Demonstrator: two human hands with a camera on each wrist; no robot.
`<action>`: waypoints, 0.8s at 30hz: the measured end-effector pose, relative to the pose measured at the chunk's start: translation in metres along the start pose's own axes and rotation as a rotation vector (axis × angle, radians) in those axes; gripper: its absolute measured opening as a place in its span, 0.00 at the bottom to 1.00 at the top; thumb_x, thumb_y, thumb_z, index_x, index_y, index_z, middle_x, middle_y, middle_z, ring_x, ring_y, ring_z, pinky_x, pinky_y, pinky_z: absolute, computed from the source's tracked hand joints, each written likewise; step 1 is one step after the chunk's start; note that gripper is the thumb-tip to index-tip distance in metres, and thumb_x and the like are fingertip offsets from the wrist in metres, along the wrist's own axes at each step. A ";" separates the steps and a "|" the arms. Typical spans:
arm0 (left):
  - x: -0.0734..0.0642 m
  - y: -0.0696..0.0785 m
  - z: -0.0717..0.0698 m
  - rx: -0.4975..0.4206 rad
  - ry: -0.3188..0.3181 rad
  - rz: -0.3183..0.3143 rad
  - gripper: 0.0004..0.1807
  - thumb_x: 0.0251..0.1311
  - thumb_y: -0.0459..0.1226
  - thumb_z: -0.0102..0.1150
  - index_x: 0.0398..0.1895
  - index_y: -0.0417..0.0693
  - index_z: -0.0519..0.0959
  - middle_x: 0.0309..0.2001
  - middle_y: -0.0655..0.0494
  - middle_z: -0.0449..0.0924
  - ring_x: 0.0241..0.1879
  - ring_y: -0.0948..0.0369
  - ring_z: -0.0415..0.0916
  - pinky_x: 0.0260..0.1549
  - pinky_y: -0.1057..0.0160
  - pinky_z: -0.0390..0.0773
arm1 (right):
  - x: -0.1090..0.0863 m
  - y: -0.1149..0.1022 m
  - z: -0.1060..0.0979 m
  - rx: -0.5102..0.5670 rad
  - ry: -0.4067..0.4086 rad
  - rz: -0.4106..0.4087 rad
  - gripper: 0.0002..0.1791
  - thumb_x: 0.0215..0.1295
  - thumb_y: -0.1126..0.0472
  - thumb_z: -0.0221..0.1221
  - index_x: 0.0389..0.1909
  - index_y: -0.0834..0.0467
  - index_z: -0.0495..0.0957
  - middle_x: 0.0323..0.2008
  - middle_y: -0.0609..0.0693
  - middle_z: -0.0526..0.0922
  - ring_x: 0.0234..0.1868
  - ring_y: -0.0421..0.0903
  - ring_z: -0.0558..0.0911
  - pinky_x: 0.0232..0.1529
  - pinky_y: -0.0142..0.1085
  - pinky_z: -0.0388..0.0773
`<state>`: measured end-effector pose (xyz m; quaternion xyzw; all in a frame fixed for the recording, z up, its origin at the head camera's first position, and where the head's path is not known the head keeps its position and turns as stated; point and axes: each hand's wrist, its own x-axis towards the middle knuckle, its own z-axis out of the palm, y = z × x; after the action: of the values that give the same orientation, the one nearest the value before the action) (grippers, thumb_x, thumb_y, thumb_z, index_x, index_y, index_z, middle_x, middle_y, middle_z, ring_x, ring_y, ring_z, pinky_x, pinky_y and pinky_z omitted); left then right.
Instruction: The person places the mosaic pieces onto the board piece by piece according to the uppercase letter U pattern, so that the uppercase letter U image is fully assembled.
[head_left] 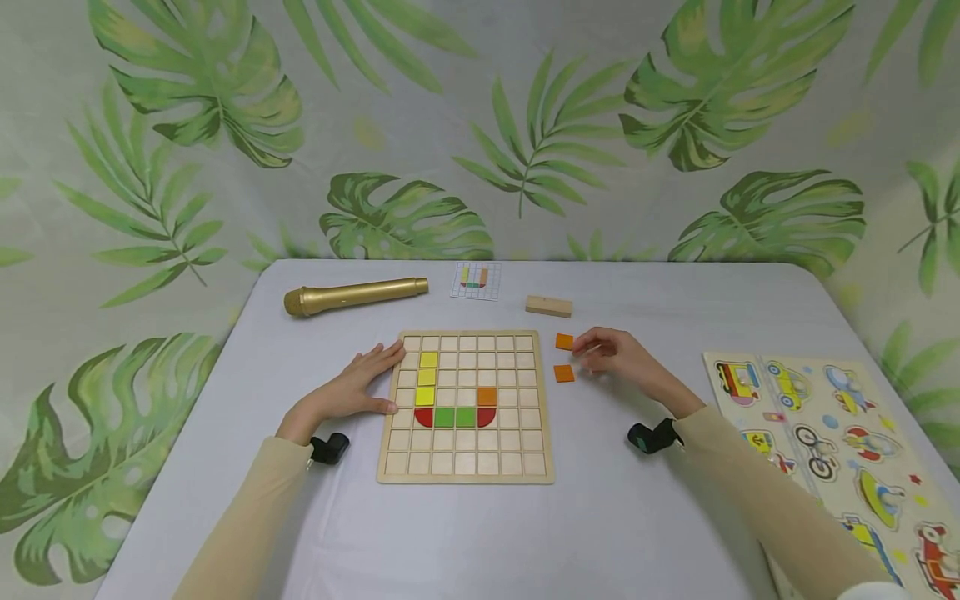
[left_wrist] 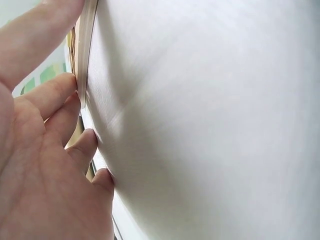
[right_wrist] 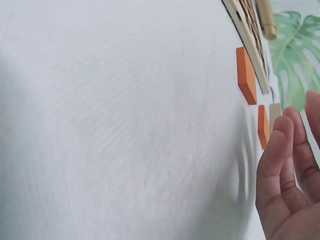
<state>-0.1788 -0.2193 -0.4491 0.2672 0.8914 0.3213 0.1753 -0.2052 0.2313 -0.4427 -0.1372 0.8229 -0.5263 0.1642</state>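
A square wooden grid board [head_left: 465, 463] lies in front of me with yellow tiles [head_left: 427, 377] in a column, green tiles [head_left: 455, 417] between two red rounded pieces [head_left: 487, 417], and an orange tile [head_left: 486, 396] above the right red one. My left hand [head_left: 348, 387] rests at the board's left edge, fingers spread and touching its rim [left_wrist: 86, 55]. Right of the board lie two loose orange square tiles, a farther one [head_left: 564, 342] and a nearer one [head_left: 564, 373]. Close beside them hovers my right hand [head_left: 618, 360], its fingers loosely bent with nothing between them.
Behind the board are a gold microphone [head_left: 356, 296], a pattern card [head_left: 476, 281] showing a similar coloured figure, and a small wooden block [head_left: 549, 306]. A vehicle puzzle board [head_left: 832, 433] lies at the right, partly under my right forearm. A leaf-print cloth [head_left: 540, 125] hangs behind the table.
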 end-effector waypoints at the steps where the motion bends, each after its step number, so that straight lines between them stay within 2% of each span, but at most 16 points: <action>1: 0.000 0.000 0.000 0.000 0.001 0.001 0.51 0.54 0.45 0.68 0.74 0.37 0.50 0.75 0.43 0.41 0.72 0.42 0.31 0.66 0.40 0.31 | -0.001 0.001 -0.001 -0.003 0.005 0.005 0.13 0.63 0.68 0.59 0.48 0.67 0.76 0.47 0.62 0.79 0.38 0.50 0.80 0.32 0.36 0.78; 9: -0.001 0.000 0.000 0.000 -0.002 0.007 0.50 0.55 0.46 0.68 0.74 0.37 0.50 0.75 0.42 0.41 0.72 0.41 0.31 0.66 0.39 0.31 | -0.005 -0.001 -0.005 -0.001 0.017 0.009 0.14 0.62 0.70 0.58 0.49 0.69 0.75 0.48 0.63 0.78 0.38 0.46 0.79 0.33 0.36 0.78; 13: -0.001 -0.001 0.000 0.008 0.003 0.006 0.50 0.55 0.46 0.68 0.74 0.38 0.50 0.75 0.42 0.41 0.72 0.41 0.32 0.66 0.39 0.32 | -0.006 -0.001 -0.005 -0.004 0.004 -0.009 0.14 0.61 0.72 0.58 0.48 0.69 0.75 0.48 0.64 0.78 0.39 0.49 0.77 0.33 0.35 0.77; 18: -0.001 -0.002 0.001 0.001 0.004 0.012 0.51 0.55 0.46 0.68 0.74 0.38 0.50 0.75 0.42 0.41 0.72 0.41 0.32 0.66 0.39 0.31 | -0.001 0.003 0.001 -0.086 -0.024 -0.079 0.14 0.57 0.76 0.60 0.45 0.67 0.78 0.45 0.61 0.80 0.40 0.53 0.77 0.35 0.35 0.74; 24: 0.000 -0.001 0.001 0.004 0.006 0.011 0.50 0.55 0.46 0.68 0.74 0.37 0.50 0.75 0.42 0.41 0.72 0.41 0.32 0.66 0.39 0.32 | 0.005 0.002 0.012 -0.199 -0.018 -0.127 0.13 0.54 0.76 0.63 0.41 0.65 0.79 0.42 0.57 0.83 0.37 0.50 0.78 0.39 0.35 0.75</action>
<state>-0.1787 -0.2200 -0.4506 0.2716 0.8910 0.3214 0.1705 -0.2044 0.2203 -0.4503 -0.2095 0.8592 -0.4503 0.1234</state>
